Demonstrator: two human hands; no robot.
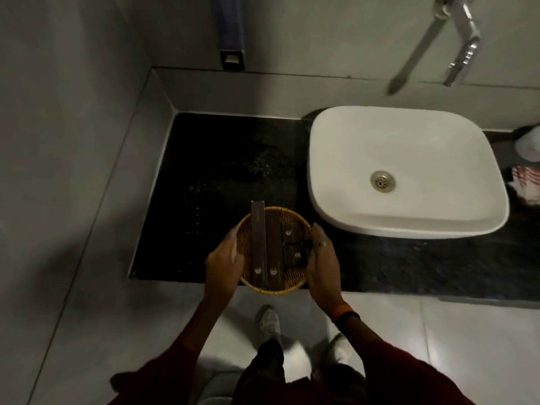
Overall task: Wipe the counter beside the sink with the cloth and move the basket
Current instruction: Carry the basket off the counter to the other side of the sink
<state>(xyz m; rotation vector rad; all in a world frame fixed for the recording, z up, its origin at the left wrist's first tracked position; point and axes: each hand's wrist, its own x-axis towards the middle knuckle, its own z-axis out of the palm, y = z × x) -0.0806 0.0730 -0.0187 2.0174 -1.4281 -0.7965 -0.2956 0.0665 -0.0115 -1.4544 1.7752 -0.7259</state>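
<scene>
A round woven basket [292, 280] holding several dark brown boxes sits over the front edge of the black counter [222, 171], left of the white sink [344, 159]. My left hand [223, 263] grips the basket's left rim and my right hand [321, 260] grips its right rim. A red-and-white cloth [527, 182] lies on the counter at the far right, partly cut off by the frame edge. Whether the basket rests on the counter or is lifted I cannot tell.
A chrome tap [458, 45] juts from the back wall above the sink. A blue dispenser [230, 33] hangs on the wall at the back. A white object [529, 143] stands right of the sink. Grey wall closes the counter's left side.
</scene>
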